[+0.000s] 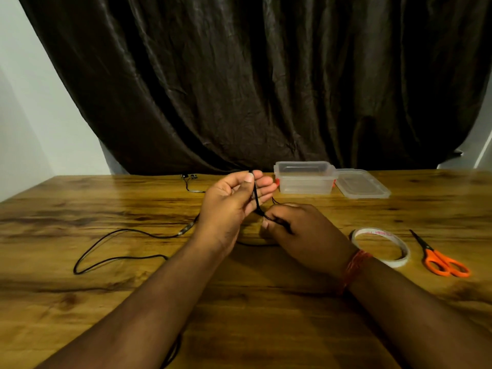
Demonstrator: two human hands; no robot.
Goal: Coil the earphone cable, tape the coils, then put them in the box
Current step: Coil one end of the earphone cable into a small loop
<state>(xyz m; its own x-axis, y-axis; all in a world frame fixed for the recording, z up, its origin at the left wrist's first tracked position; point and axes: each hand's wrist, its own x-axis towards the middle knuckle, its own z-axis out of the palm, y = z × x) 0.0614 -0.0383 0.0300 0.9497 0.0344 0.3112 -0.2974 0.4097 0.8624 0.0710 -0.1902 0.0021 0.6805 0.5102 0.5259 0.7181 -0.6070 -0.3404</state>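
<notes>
Currently your left hand (234,198) pinches the thin black earphone cable (117,258) upright; your right hand (300,233) grips its lower end. Loose cable trails left; clear plastic box (304,178) sits far right.

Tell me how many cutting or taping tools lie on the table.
2. The tape roll lies just right of the right wrist; the orange-handled scissors lie further right, apart from the roll. None other shows, though the arms could hide something.
</notes>
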